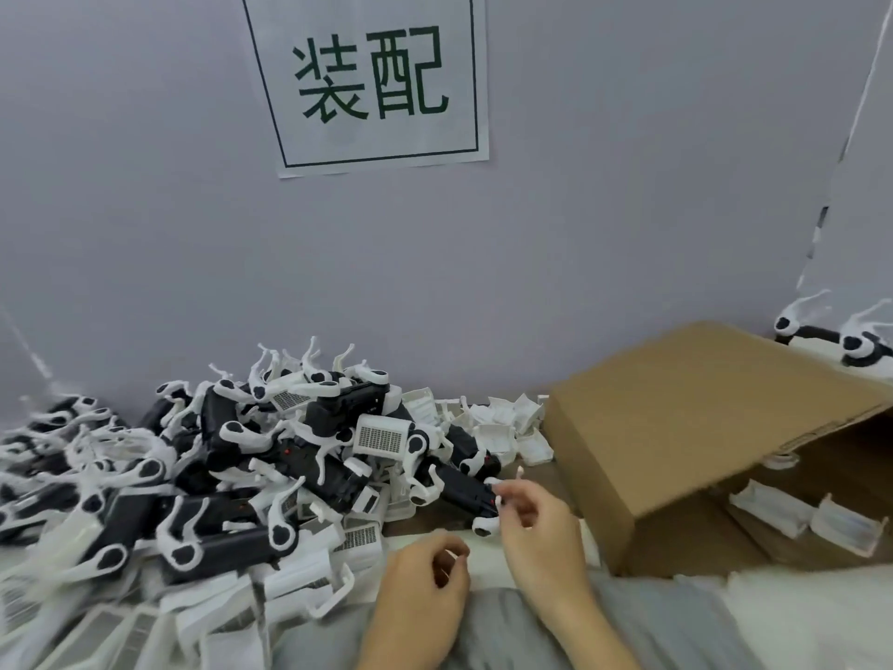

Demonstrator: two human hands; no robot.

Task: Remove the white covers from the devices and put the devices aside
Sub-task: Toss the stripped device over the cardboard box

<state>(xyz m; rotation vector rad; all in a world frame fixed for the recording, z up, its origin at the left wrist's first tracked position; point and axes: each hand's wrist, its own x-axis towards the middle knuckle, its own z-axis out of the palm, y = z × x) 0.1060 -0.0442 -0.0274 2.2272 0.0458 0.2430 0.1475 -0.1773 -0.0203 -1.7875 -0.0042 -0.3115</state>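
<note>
The heaped pile of black plastic devices with curved white arms (232,476) looked loose on the tabletop (430,519); tugging one could have spilled others toward the brown cardboard box (676,427) holding ribbed white covers (773,512). The nearest matte black device (464,490) lay at the pile's edge, the right hand (526,524) fingering its end. The left hand (425,592) hung loosely curled, holding nothing.
</note>
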